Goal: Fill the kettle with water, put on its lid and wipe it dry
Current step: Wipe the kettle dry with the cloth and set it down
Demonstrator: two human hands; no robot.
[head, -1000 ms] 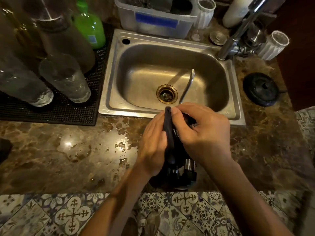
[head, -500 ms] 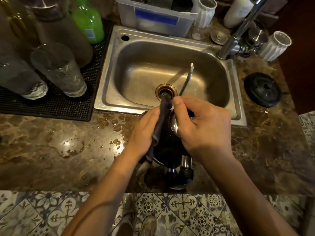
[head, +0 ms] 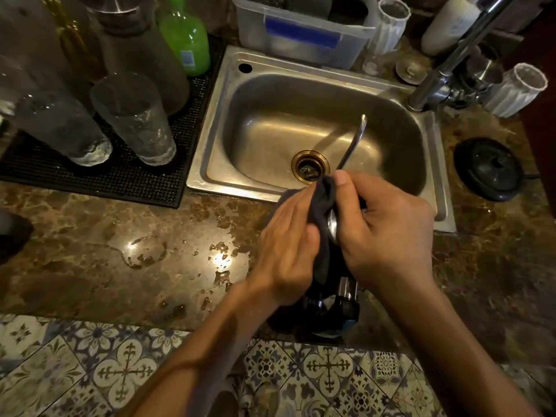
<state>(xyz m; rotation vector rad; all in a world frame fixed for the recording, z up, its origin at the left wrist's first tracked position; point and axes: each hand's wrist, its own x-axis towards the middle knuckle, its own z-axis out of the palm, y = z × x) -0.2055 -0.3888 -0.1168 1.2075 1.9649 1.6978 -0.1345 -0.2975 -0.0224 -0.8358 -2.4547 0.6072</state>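
A dark gooseneck kettle [head: 334, 308] stands on the marble counter just in front of the sink. Its thin metal spout [head: 355, 139] reaches out over the basin. My left hand [head: 285, 245] holds a dark grey cloth [head: 323, 200] against the kettle's left side. My right hand [head: 388, 230] is curled over the kettle's top, thumb at the cloth's upper edge. A sliver of shiny metal shows between the hands. The lid area and most of the body are hidden under them.
The steel sink [head: 210, 164] has a tap [head: 445, 73] at its back right. A black round base [head: 489, 168] lies right of the sink. Upturned glasses [head: 135, 115] stand on a black mat at left, beside a green bottle [head: 186, 37]. Water puddles [head: 144, 251] wet the counter.
My left hand has slid the cloth up and round the kettle's left side, so more cloth now shows between the hands. My right hand stays on top.
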